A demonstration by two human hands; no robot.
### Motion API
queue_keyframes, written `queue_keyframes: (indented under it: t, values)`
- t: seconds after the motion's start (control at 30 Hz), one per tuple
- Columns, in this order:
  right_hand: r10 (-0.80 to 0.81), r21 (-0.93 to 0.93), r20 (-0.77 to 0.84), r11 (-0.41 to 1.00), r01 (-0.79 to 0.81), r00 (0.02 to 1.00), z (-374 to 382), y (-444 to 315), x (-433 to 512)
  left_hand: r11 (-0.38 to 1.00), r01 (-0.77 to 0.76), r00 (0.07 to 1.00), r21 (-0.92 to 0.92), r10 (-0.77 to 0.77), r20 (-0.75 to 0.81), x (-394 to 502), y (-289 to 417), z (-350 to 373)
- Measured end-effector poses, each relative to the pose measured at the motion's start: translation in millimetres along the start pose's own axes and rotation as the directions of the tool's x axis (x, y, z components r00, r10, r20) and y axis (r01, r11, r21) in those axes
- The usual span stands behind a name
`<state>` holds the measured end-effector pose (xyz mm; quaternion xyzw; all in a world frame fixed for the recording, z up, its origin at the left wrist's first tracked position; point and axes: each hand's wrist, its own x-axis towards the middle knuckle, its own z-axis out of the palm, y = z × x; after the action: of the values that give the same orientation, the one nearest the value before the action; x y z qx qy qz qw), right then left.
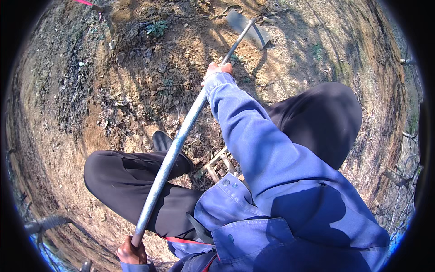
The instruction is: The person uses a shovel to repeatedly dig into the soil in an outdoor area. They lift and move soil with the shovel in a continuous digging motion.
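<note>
A hoe with a long metal handle (175, 148) slants across in front of me. Its broad steel blade (243, 29) is at the far end, over or against the sunlit soil; contact is hard to tell. My right hand (219, 69) grips the shaft not far below the blade, the arm stretched forward in a blue sleeve. Close to my body, at lower left, my left hand (132, 251) is closed around the butt end of the handle. The shaft passes over one bent leg (136, 183) in dark trousers; my other knee (319, 119) is bent at right.
Below my jacket lies a wooden slatted frame (222, 161), partly hidden. Crumbled soil and dry leaves (114, 114) cover the ground. Small green plants (157, 28) grow ahead. A pink strip (83, 2) shows at top left. Branches (47, 222) stick in at lower left.
</note>
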<state>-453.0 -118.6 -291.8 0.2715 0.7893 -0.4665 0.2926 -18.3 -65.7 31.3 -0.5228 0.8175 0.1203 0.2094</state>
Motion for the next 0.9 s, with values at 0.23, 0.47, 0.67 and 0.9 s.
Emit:
queue_keyframes:
  t: [0.23, 0.47, 0.67, 0.9]
  values:
    - [0.004, 0.06, 0.034, 0.998, -0.006, 0.999, 5.3, 2.3, 17.1, 0.999, -0.036, 0.998, -0.018, 0.035, -0.048, 16.7, 5.2, 8.2]
    - [0.006, 0.336, -0.003, 0.942, -0.004, 1.0, -48.6, -27.5, 15.8, 0.977, -0.185, 0.983, -0.11, 0.183, -0.027, 42.4, 10.9, 2.9]
    - [-0.128, 0.503, -0.109, 0.848, 0.166, 0.986, -123.1, -30.3, 59.1, 0.96, -0.273, 0.96, 0.062, 0.268, 0.079, 78.8, 36.5, 6.6]
    - [0.01, 0.728, 0.297, 0.645, -0.233, 0.955, -149.3, 55.5, 191.0, 0.954, -0.296, 0.949, 0.043, 0.288, 0.128, 84.7, 67.5, -2.6]
